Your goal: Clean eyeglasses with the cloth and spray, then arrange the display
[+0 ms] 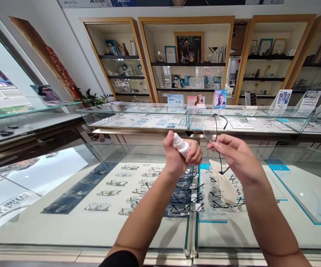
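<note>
My left hand (180,155) is wrapped round a small white spray bottle (181,144), its nozzle end pointing up and to the left. Just to the right, my right hand (235,154) pinches a pair of eyeglasses (210,129) with a thin dark frame. One lens faces left, towards the bottle, and the temples stick out above and below the fingers. Beneath the right hand a beige cloth (225,183) is visible; whether it hangs from the hand or lies on the glass I cannot tell.
Below my hands stands a glass display case (154,235) with rows of eyeglasses (116,183) inside. A second glass counter (149,109) crosses behind it, carrying upright cards such as a blue leaflet (220,98). Wooden wall shelves (186,20) rise at the back.
</note>
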Motion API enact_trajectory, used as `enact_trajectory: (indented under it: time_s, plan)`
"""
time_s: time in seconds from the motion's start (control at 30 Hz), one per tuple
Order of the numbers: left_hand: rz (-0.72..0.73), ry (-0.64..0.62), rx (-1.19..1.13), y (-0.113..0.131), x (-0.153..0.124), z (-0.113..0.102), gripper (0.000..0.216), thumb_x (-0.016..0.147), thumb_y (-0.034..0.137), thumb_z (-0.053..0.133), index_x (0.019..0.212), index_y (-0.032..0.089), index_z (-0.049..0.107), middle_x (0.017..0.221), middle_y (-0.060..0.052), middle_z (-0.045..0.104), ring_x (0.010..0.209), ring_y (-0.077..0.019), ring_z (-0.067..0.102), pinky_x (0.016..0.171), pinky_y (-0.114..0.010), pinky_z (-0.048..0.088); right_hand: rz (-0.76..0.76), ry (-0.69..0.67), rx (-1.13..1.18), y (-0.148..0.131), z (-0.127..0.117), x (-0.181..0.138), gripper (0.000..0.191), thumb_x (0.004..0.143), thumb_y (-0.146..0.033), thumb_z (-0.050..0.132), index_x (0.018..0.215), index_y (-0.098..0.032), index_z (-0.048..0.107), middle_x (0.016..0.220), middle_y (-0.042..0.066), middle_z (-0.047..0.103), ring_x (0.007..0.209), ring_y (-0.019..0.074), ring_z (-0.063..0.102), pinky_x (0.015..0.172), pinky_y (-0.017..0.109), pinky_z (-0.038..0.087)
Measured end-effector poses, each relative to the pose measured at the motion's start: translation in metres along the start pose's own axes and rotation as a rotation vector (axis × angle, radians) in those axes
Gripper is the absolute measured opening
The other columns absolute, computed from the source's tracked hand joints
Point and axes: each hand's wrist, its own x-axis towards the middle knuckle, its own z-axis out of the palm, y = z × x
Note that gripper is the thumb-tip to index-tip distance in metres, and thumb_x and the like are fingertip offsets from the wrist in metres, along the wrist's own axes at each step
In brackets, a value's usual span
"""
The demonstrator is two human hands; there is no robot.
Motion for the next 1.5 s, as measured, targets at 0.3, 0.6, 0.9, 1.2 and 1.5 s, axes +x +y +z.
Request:
enact_trajectory:
  time_s: [0.3, 0.6, 0.9, 1.2, 1.5]
  plan:
    - [0.069, 0.255, 0.431, -0.013, 0.003, -0.015, 0.075, 0.075, 0.091, 0.047, 0.041, 0.025, 0.043, 0.037, 0.002, 0.03, 0.04, -0.0106, 0.03, 0.046, -0.031, 0.019, 0.056, -0.056, -0.14, 0.005, 0.004, 0.003, 0.034, 0.075, -0.052, 0.09, 0.079, -0.024, 0.07, 0.083, -0.001, 0.067, 0.081, 0.0161, 0.057, 0.079, 0.033, 0.047]
    - [0.073, 0.28, 0.455, -0.012, 0.003, -0.012, 0.074, 0.08, 0.088, 0.044, 0.042, 0.025, 0.043, 0.041, 0.001, 0.036, 0.045, -0.0129, 0.035, 0.05, -0.032, 0.026, 0.061, -0.117, -0.12, 0.005, 0.003, 0.001, 0.032, 0.078, -0.052, 0.088, 0.078, -0.025, 0.071, 0.084, 0.0, 0.07, 0.084, 0.0178, 0.061, 0.083, 0.036, 0.049]
    - [0.009, 0.12, 0.66, -0.007, -0.004, -0.006, 0.074, 0.083, 0.088, 0.043, 0.046, 0.024, 0.038, 0.045, 0.002, 0.034, 0.049, -0.0115, 0.028, 0.053, -0.032, 0.018, -0.009, 0.087, 0.069, 0.013, 0.0, 0.01, 0.029, 0.078, -0.05, 0.087, 0.079, -0.025, 0.07, 0.092, 0.001, 0.075, 0.092, 0.0179, 0.064, 0.093, 0.036, 0.051]
    - [-0.033, 0.048, 0.63, -0.013, -0.003, -0.002, 0.077, 0.082, 0.093, 0.042, 0.05, 0.024, 0.036, 0.048, 0.003, 0.033, 0.05, -0.0114, 0.028, 0.054, -0.033, 0.017, -0.006, 0.104, 0.09, 0.01, 0.004, 0.01, 0.026, 0.078, -0.047, 0.086, 0.08, -0.025, 0.072, 0.09, 0.001, 0.075, 0.085, 0.0167, 0.063, 0.088, 0.034, 0.053]
    - [-0.039, 0.201, 0.654, -0.015, 0.001, 0.001, 0.037, 0.083, 0.052, 0.068, 0.069, 0.022, 0.052, 0.06, 0.004, 0.051, 0.058, -0.0129, 0.041, 0.06, -0.028, 0.032, -0.103, 0.277, 0.066, 0.0, -0.014, 0.01, 0.026, 0.078, -0.049, 0.085, 0.086, -0.028, 0.071, 0.102, 0.001, 0.075, 0.097, 0.0192, 0.069, 0.091, 0.036, 0.058]
